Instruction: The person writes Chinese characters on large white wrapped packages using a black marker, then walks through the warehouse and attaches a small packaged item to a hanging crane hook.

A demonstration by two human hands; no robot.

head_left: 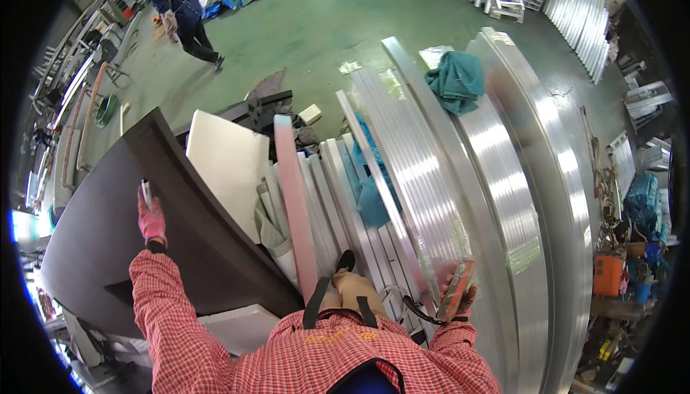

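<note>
My left hand (pixel 152 220), in a pink glove, is over a large dark grey sheet (pixel 205 228). A small pale marker-like stick (pixel 146 191) with a dark tip stands up out of its fingers. On the right, my right hand (pixel 460 299) is closed around a worn red-orange bar-shaped tool (pixel 458 287) with greyish edges. That hand is close above long silver metal profiles (pixel 424 157). A dark looped cord (pixel 420 312) lies beside its wrist; whether it joins the tool, I cannot tell.
A cream foam board (pixel 226 164) and a pinkish bar (pixel 293 200) stand between the sheet and the profiles. A teal cloth (pixel 458 81) is draped over the profiles. At the far left a person (pixel 180 13) walks on the green floor. Tools and an orange box (pixel 609 276) sit right.
</note>
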